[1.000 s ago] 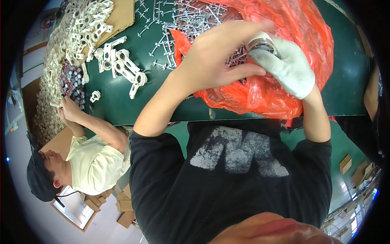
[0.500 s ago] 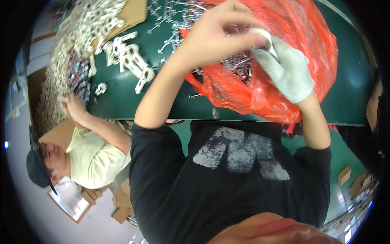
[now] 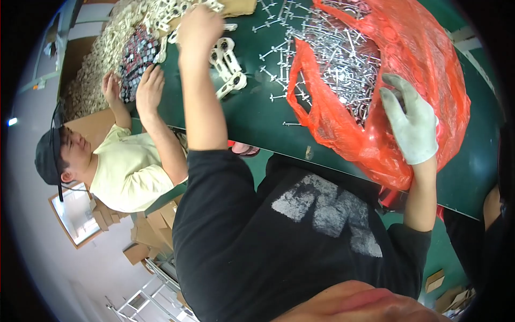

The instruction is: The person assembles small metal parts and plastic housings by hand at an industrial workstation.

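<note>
The left hand (image 3: 201,29) is at the far left of the surface (image 3: 268,129), its forearm stretched straight out from the near edge, and it is over the edge of a group of white linked parts. It is blurred and seen from the back, so I cannot tell whether its grip is closed or has anything in it. The clearest of these pieces, a white two-armed part (image 3: 228,61), lies flat just to the near right of that hand, its long axis slanting from far left to near right, with a ringed end toward the near side. The left hand is plainly the nearer one to it; the gloved right hand (image 3: 413,118) is well apart, on the right, at the inner side of the red plastic bag (image 3: 424,53). There the grip stands open, thumb and forefinger parted with nothing visible between them. The bag's mouth opens toward the left, and a heap of metal pins (image 3: 343,64) lies in it, left of the glove, with loose pins spread farther left on the surface, between the bag and the white two-armed part.
</note>
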Motion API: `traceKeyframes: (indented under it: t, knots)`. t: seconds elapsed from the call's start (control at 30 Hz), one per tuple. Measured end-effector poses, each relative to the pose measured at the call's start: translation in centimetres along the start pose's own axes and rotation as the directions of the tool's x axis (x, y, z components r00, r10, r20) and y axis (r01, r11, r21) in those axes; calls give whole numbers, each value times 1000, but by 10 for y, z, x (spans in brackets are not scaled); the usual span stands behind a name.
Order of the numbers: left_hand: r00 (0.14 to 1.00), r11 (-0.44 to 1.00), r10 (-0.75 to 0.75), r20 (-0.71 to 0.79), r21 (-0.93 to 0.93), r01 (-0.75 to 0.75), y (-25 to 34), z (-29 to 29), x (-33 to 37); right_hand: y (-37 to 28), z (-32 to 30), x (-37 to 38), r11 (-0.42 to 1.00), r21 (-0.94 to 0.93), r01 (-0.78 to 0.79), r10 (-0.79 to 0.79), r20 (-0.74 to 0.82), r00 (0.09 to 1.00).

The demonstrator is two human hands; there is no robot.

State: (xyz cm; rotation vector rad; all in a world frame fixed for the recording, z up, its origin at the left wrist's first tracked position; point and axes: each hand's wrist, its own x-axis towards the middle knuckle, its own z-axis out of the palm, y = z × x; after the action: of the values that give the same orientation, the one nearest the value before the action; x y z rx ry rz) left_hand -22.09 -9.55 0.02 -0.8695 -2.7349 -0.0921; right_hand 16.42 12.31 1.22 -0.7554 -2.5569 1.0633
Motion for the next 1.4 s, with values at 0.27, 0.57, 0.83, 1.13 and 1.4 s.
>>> traceKeyframes:
  t: [0.27,0.57,0.83,1.13,1.4]
  knots:
    - [962,987,-144,232,-30,156,-64,8,-42,-13,-7,0,1000,1,-15,15,93,996]
    - [915,673,373,-153,-634,-380,78,-65,-61,-2,5,6,883,-114,455,-469,-216,856]
    - [769,227,638,-38,-945,-236,206,-38,-51,17,14,7,896,-302,327,-398,-215,892]
    - [857,868,488,164,-191,-458,192,5,7,10,8,6,976,-188,114,-153,-208,966]
    - [884,876,368,288,-427,-225,208,-20,10,9,7,6,978,-181,105,-139,-187,972]
